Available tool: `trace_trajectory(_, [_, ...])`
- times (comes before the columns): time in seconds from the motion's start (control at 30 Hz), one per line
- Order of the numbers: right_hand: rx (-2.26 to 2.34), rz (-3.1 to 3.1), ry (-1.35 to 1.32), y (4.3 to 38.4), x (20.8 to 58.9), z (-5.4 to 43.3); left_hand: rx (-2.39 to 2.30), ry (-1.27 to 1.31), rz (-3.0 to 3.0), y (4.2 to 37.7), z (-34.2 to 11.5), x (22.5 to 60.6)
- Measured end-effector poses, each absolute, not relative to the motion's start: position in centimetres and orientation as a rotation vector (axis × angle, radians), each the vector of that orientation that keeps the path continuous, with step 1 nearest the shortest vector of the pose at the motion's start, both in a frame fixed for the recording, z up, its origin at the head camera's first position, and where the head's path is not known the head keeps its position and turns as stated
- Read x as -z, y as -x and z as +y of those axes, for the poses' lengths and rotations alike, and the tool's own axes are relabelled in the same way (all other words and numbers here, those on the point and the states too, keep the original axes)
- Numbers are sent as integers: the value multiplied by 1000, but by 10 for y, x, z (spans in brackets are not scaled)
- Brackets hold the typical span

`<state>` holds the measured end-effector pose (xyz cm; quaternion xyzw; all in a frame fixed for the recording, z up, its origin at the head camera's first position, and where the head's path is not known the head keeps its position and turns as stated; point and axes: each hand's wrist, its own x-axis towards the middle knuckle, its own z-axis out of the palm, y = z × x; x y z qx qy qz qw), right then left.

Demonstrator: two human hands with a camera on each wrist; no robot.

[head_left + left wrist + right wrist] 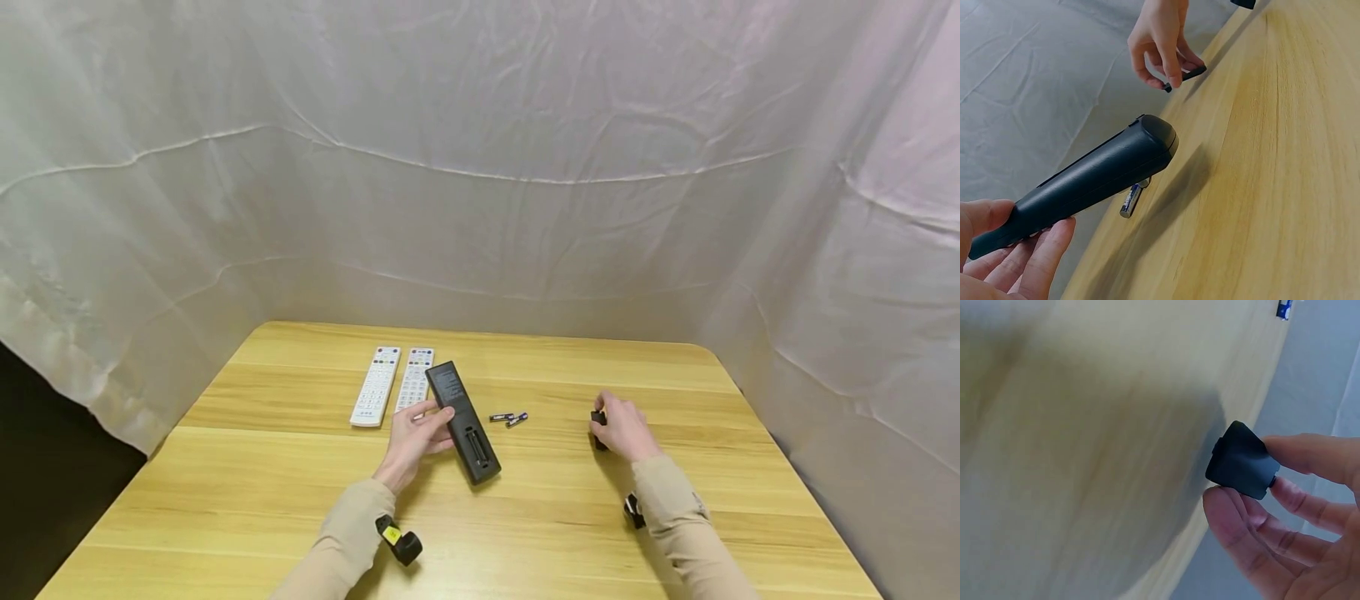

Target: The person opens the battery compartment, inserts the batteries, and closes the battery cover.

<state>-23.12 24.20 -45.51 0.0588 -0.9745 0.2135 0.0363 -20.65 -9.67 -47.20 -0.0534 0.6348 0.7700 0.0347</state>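
Note:
My left hand (414, 437) grips a black remote control (454, 398) by its side, thumb on the back and fingers beneath. The remote's back faces up, and its battery compartment (477, 447) lies uncovered. Over the right part of the table, my right hand (624, 426) pinches a small black battery cover (1244, 461) between thumb and fingers. In the right wrist view the cover is tilted, with small tabs at its edges. Two batteries (517, 419) lie on the table just right of the remote; one shows below the remote in the left wrist view.
Two white remote controls lie button side up at the left: one farther left (375, 387), the other (415, 379) partly hidden behind my left hand. The wooden table (247, 467) is bordered by pale hanging cloth (480, 233) at the back and sides.

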Motion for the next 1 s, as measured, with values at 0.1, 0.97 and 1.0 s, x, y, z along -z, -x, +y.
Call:
trace_trajectory(0.1, [-637,-3025,-169,234,455,243,-2371,164,1943,207,-97,472])
trace_trajectory(0.97, [-449,-3062,-153,233,449,233,-2364,195,1946,205,-100,475])
trace_trajectory(1.0, [-428,-3041,-161,232,449,229,-2363,195,1946,204,-100,475])
